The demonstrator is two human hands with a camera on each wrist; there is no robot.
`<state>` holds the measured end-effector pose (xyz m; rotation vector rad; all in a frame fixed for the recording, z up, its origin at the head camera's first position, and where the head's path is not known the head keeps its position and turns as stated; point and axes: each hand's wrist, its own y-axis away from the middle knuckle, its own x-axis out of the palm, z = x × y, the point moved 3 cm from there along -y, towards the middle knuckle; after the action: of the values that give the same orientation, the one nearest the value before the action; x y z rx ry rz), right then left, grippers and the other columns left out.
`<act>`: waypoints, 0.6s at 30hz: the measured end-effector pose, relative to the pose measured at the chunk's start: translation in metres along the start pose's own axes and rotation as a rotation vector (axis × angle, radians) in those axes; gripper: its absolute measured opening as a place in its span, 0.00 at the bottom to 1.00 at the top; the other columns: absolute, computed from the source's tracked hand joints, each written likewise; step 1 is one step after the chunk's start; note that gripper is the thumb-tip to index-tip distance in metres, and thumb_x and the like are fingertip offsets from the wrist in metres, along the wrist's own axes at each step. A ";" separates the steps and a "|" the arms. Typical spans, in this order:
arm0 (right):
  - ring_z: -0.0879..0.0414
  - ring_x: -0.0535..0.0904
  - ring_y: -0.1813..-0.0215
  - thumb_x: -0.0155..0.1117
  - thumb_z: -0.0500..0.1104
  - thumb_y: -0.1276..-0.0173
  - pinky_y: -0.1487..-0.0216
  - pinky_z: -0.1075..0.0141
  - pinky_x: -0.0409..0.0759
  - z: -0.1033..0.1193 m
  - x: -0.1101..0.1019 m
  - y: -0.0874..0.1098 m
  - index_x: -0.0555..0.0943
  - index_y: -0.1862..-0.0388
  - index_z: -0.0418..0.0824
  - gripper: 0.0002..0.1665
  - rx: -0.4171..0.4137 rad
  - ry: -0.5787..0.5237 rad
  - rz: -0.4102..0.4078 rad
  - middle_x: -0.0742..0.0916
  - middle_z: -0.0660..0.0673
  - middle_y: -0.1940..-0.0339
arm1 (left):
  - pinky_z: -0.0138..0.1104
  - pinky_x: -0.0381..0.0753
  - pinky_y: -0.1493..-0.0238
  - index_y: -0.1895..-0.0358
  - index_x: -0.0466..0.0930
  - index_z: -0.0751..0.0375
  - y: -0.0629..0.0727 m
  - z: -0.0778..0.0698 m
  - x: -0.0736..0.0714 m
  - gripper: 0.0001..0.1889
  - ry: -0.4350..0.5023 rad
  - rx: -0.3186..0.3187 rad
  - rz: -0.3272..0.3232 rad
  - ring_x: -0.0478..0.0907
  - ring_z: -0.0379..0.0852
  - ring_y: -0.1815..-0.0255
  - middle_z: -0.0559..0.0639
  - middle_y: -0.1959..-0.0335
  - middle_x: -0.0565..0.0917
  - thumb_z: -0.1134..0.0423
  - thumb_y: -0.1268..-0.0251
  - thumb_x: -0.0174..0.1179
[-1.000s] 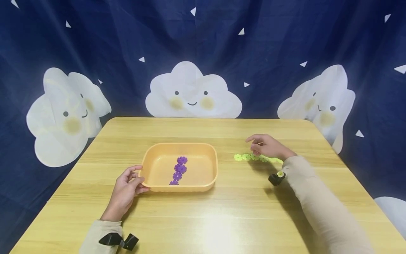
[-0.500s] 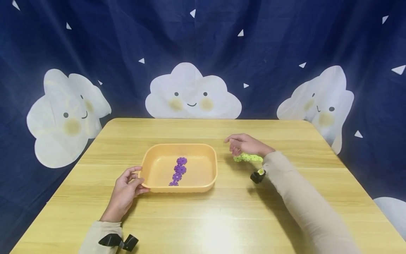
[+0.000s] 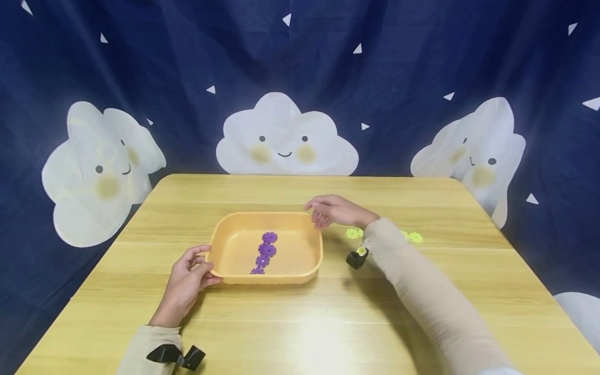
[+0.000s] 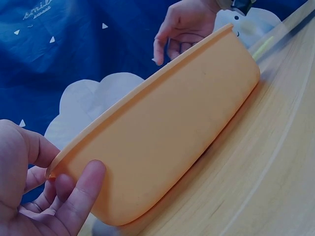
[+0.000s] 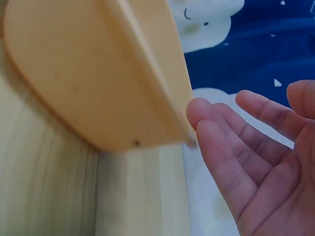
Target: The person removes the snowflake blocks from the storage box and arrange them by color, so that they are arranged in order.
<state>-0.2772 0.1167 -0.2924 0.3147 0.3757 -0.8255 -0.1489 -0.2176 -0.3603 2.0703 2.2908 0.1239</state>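
Gripping the tray at its left end: left hand (image 3: 184, 286), one, thumb laid along the outer wall, fingers curled about the rim, so that the plastic is pinched between them.

Right hand (image 3: 339, 211), one, fingers loosely bent and slightly parted, nothing held; placed at the tray's far right corner. Contact with the rim: cannot be told from these views.

Tray (image 3: 297, 250), one, orange plastic, rounded corners; upright on the table between the two hands, left of the yellow-green pieces.

Purple flower pieces (image 3: 267, 250), several, in a row on the tray floor, running down to the near wall, which may hide part of the lowest.

Yellow-green flower pieces (image 3: 415, 237), several, in a line on the table, right of the tray and apart from it; middle of the line hidden by the right sleeve (image 3: 422, 276), exact count not possible.

Table (image 3: 281, 323), one, pale wood grain.

Progress, as judged: partial. Done: purple set inside the tray, left-hand hold secured. Outstanding: a right-hand hold on the tray, seemingly the step under way; yellow-green set lies outside, ungathered.
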 end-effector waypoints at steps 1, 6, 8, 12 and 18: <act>0.47 0.83 0.59 0.39 0.43 0.20 0.51 0.55 0.86 0.001 0.002 -0.002 0.71 0.38 0.28 0.23 0.001 -0.002 0.009 0.81 0.29 0.57 | 0.37 0.89 0.67 0.37 0.61 0.72 0.000 0.000 0.000 0.22 -0.001 0.000 0.002 0.72 0.39 0.75 0.54 0.63 0.64 0.80 0.34 0.48; 0.48 0.83 0.56 0.40 0.45 0.19 0.51 0.59 0.86 0.006 0.013 -0.017 0.70 0.36 0.30 0.24 0.040 0.028 0.058 0.80 0.29 0.52 | 0.37 0.89 0.67 0.37 0.61 0.72 0.001 0.000 0.001 0.22 -0.010 0.003 0.003 0.72 0.39 0.75 0.54 0.63 0.64 0.81 0.34 0.47; 0.48 0.83 0.55 0.39 0.46 0.19 0.50 0.60 0.85 0.007 0.017 -0.023 0.70 0.36 0.32 0.24 0.066 0.046 0.075 0.80 0.29 0.51 | 0.37 0.89 0.67 0.37 0.61 0.72 0.000 -0.001 0.001 0.22 -0.011 0.003 0.004 0.72 0.39 0.75 0.54 0.63 0.64 0.80 0.34 0.47; 0.48 0.83 0.55 0.37 0.48 0.19 0.51 0.61 0.85 0.012 0.026 -0.033 0.70 0.35 0.35 0.25 0.104 0.084 0.107 0.80 0.33 0.51 | 0.36 0.89 0.67 0.36 0.61 0.72 0.000 -0.001 0.001 0.22 -0.006 0.001 0.005 0.72 0.39 0.75 0.54 0.63 0.65 0.80 0.34 0.47; 0.45 0.82 0.52 0.37 0.47 0.19 0.49 0.63 0.85 0.017 0.039 -0.047 0.71 0.34 0.36 0.25 0.139 0.134 0.175 0.81 0.36 0.53 | 0.37 0.89 0.67 0.36 0.61 0.72 -0.001 0.000 0.001 0.22 -0.004 -0.001 0.005 0.72 0.38 0.75 0.54 0.63 0.65 0.80 0.34 0.47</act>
<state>-0.2851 0.0543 -0.3004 0.5270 0.4105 -0.6611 -0.1495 -0.2166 -0.3603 2.0739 2.2829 0.1215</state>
